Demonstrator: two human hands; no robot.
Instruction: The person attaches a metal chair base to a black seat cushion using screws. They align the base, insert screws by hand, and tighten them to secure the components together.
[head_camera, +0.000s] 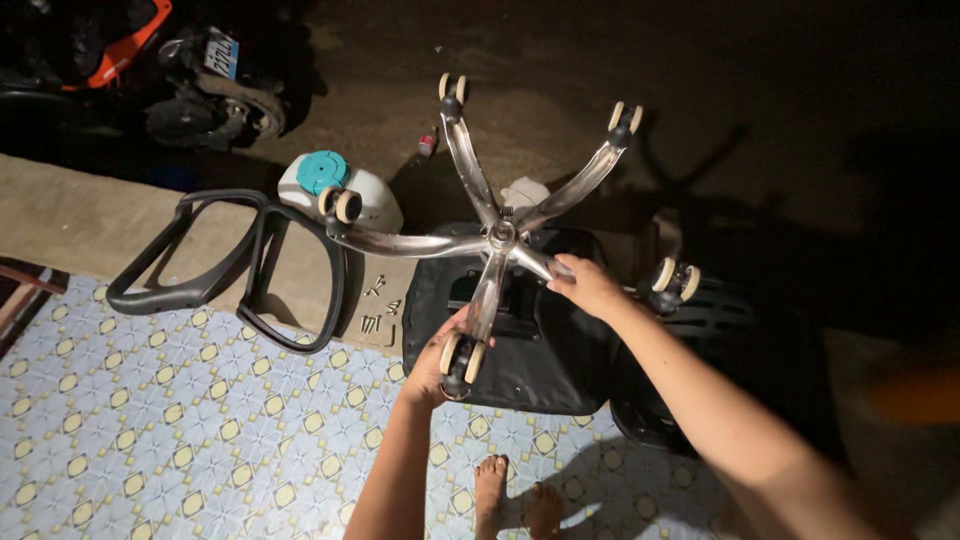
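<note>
A chrome five-legged chair base (497, 232) with cream caster wheels is held up over an upturned black chair seat (545, 355) lying on the floor. My left hand (432, 368) grips the near leg just above its caster (461, 358). My right hand (588, 285) grips the leg that points right, short of its caster (675, 280). The seat's underside mechanism is partly hidden behind the base's hub.
Two black armrest loops (235, 268) lean on a concrete step. Several screws and bolts (378, 305) lie beside them. A white container with a teal lid (330, 180) sits behind. A parked motorbike (150, 70) is at top left. My bare feet (515, 495) stand on patterned tiles.
</note>
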